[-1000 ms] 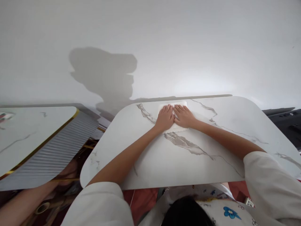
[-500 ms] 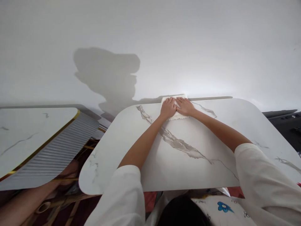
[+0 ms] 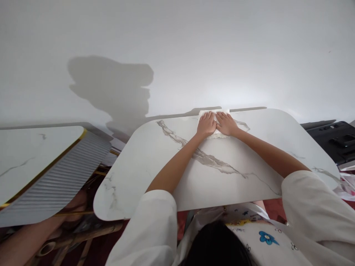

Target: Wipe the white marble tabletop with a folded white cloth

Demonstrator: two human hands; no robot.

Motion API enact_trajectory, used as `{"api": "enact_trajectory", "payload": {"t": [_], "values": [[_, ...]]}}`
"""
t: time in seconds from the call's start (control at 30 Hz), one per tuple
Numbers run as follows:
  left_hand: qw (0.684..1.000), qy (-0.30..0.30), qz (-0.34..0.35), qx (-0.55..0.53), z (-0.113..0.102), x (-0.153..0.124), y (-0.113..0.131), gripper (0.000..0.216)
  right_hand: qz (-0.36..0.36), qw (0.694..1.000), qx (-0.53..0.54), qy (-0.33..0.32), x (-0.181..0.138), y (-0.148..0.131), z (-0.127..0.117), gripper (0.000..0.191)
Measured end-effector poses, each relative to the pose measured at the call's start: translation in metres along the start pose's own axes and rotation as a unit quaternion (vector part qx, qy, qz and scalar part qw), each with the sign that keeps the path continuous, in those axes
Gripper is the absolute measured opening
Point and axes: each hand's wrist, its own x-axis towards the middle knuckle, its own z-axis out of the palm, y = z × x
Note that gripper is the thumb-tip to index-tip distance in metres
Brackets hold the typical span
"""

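A white cloth with a wavy edge lies flat at the far edge of a white marble-patterned tabletop, close to the wall. My left hand rests palm down on the cloth's left part, fingers stretched forward. Beside it, my right hand presses flat on the right part, its fingers also straight and a little spread. The thumbs meet near the cloth's middle. Both hands cover much of the cloth, and neither has its fingers wrapped round it.
The pale wall stands directly behind the tabletop. To the left is another marble-patterned table with gold trim and a ribbed grey side. A black case-like object sits at the right. Another person's bare limb shows at lower left.
Both hands and the cloth have slid to the right along the tabletop's far edge. The view has shifted slightly, showing more of the black object at the right.
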Motion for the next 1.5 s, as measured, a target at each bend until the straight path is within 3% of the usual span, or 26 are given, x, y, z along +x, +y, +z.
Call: {"api": "enact_trajectory", "payload": {"t": [0.2, 0.53, 0.7, 0.87, 1.13, 1.33, 1.5], "values": [[1.0, 0.014, 0.012, -0.01, -0.011, -0.05, 0.016, 0.052, -0.017, 1.0, -0.008, 0.009, -0.045, -0.025, -0.008, 0.059], [0.999, -0.018, 0.025, -0.033, -0.042, -0.152, 0.039, 0.054, -0.059, 0.998, 0.0, 0.013, -0.134, -0.089, -0.026, 0.058], [0.999, -0.025, -0.002, -0.019, -0.057, -0.197, 0.056, 0.054, -0.082, 0.996, 0.031, 0.016, -0.168, -0.11, -0.034, 0.058], [0.999, 0.002, -0.044, -0.021, -0.063, -0.227, 0.083, 0.056, -0.094, 0.993, 0.071, 0.012, -0.196, -0.115, -0.044, 0.058], [0.997, 0.013, -0.048, -0.067, -0.057, -0.231, 0.121, 0.066, -0.096, 0.99, 0.103, -0.003, -0.227, -0.089, -0.058, 0.062], [0.994, -0.031, 0.022, -0.102, -0.053, -0.202, 0.143, 0.063, -0.03, 0.995, 0.095, 0.007, -0.244, -0.059, -0.063, 0.061], [0.99, -0.05, 0.051, -0.119, -0.045, -0.172, 0.142, 0.057, -0.028, 0.998, 0.06, 0.007, -0.233, -0.036, -0.06, 0.059]]}}
